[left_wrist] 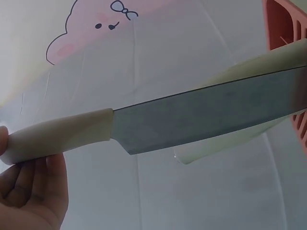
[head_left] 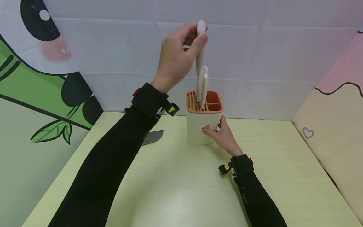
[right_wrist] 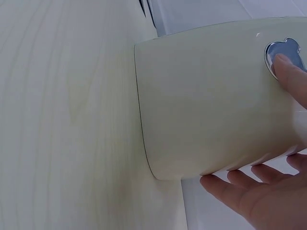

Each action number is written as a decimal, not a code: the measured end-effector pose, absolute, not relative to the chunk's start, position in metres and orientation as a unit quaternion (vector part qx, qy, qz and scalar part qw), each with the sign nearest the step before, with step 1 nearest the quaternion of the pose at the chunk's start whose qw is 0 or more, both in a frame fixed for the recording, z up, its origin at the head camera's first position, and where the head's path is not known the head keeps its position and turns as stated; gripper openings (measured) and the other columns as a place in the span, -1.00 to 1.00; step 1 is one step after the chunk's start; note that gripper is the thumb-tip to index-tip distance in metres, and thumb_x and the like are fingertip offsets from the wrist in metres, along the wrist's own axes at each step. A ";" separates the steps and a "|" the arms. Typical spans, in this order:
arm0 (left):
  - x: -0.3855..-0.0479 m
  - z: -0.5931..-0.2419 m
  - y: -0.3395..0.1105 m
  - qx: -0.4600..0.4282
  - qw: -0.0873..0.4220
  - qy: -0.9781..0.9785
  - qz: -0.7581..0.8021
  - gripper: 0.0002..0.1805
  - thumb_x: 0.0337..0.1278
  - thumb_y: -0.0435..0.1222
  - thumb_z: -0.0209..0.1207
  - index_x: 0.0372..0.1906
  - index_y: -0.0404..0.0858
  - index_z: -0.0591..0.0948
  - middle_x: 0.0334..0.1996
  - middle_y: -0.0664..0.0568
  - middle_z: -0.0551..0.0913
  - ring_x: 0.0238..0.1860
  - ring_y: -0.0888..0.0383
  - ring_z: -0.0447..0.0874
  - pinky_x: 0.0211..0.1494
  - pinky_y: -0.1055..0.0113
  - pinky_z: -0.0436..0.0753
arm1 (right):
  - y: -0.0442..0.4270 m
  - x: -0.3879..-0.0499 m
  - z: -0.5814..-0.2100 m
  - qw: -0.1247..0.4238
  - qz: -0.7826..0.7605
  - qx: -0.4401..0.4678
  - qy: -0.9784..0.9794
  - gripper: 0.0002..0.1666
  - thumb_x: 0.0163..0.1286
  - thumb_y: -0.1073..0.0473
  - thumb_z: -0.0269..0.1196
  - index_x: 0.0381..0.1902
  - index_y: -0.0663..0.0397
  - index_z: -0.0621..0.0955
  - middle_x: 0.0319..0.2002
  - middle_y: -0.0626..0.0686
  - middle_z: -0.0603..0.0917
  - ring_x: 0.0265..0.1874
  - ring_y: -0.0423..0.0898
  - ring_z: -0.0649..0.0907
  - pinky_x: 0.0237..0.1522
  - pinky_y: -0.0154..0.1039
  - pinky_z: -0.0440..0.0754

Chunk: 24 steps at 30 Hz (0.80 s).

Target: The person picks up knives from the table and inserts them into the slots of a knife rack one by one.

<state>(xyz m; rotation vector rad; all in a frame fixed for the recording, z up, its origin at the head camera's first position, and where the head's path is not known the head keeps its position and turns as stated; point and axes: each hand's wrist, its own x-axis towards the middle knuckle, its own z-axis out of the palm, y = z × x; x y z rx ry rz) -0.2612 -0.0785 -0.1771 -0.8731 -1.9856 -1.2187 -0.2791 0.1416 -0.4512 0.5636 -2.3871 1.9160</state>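
My left hand [head_left: 177, 58] holds a kitchen knife [left_wrist: 201, 115] by the end of its pale handle, high above the knife block [head_left: 198, 127]. The blade points down toward the orange slotted top; in the left wrist view its tip runs out of frame by the slots, so how deep it sits cannot be told. Other white handles [head_left: 204, 90] stand up from the slots beside it. My right hand [head_left: 222, 135] grips the cream block low on its right side. Its thumb [right_wrist: 290, 79] lies on the shiny badge, and the fingers touch the side wall.
A grey knife blade [head_left: 153, 137] lies on the pale wooden table [head_left: 175, 189], left of the block and partly hidden by my left arm. A printed cloth wall [head_left: 269, 63] rises close behind the block. Open orange compartments [head_left: 214, 99] lie right of the slots.
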 end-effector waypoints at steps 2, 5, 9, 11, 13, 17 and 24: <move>-0.264 -0.181 -0.080 -0.330 0.320 -0.757 -0.464 -0.65 0.59 -0.27 0.20 0.25 -0.41 0.65 -0.05 -0.13 0.73 -0.08 0.15 0.66 0.10 0.43 0.68 | 0.141 -0.279 -0.451 0.014 0.616 0.180 -0.767 0.13 0.41 0.11 0.50 0.70 -0.33 0.07 0.54 0.02 0.30 0.47 0.10 0.40 0.40 0.20 0.56; -0.267 -0.187 -0.081 -0.323 0.307 -0.761 -0.471 -0.65 0.59 -0.25 0.20 0.25 -0.38 0.66 -0.05 -0.10 0.73 -0.08 0.16 0.67 0.11 0.41 0.69 | 0.140 -0.279 -0.451 0.014 0.615 0.180 -0.768 0.13 0.42 0.10 0.50 0.70 -0.32 0.06 0.55 0.03 0.29 0.49 0.11 0.39 0.42 0.24 0.53; -0.271 -0.195 -0.082 -0.309 0.292 -0.768 -0.480 -0.66 0.59 -0.23 0.20 0.23 -0.34 0.68 -0.06 -0.07 0.74 -0.09 0.18 0.69 0.09 0.38 0.72 | 0.140 -0.280 -0.451 0.013 0.615 0.179 -0.768 0.12 0.42 0.10 0.49 0.70 -0.30 0.06 0.56 0.02 0.29 0.50 0.11 0.38 0.44 0.27 0.49; -0.274 -0.199 -0.083 -0.306 0.289 -0.769 -0.481 -0.67 0.60 -0.22 0.20 0.23 -0.33 0.69 -0.07 -0.06 0.75 -0.09 0.18 0.70 0.08 0.39 0.72 | 0.139 -0.280 -0.451 0.013 0.616 0.178 -0.768 0.12 0.42 0.10 0.49 0.69 -0.30 0.07 0.55 0.01 0.29 0.50 0.10 0.38 0.44 0.27 0.49; -0.276 -0.203 -0.083 -0.303 0.282 -0.771 -0.484 -0.66 0.60 -0.22 0.19 0.24 -0.32 0.68 -0.06 -0.06 0.76 -0.08 0.18 0.70 0.08 0.40 0.71 | 0.139 -0.280 -0.451 0.013 0.617 0.178 -0.767 0.11 0.42 0.10 0.49 0.69 -0.30 0.07 0.55 0.01 0.30 0.50 0.10 0.38 0.44 0.27 0.49; -0.280 -0.212 -0.084 -0.296 0.273 -0.777 -0.484 -0.65 0.60 -0.21 0.20 0.26 -0.31 0.68 -0.03 -0.06 0.75 -0.08 0.17 0.70 0.08 0.42 0.69 | 0.139 -0.280 -0.451 0.015 0.615 0.178 -0.768 0.11 0.42 0.10 0.49 0.69 -0.32 0.07 0.55 0.00 0.30 0.49 0.10 0.39 0.44 0.28 0.49; -0.287 -0.227 -0.084 -0.295 0.271 -0.782 -0.478 -0.66 0.59 -0.22 0.20 0.24 -0.32 0.68 -0.03 -0.06 0.76 -0.08 0.16 0.71 0.08 0.44 0.69 | 0.138 -0.280 -0.451 0.018 0.607 0.178 -0.775 0.13 0.42 0.08 0.49 0.70 -0.31 0.05 0.56 0.01 0.29 0.51 0.12 0.37 0.45 0.32 0.46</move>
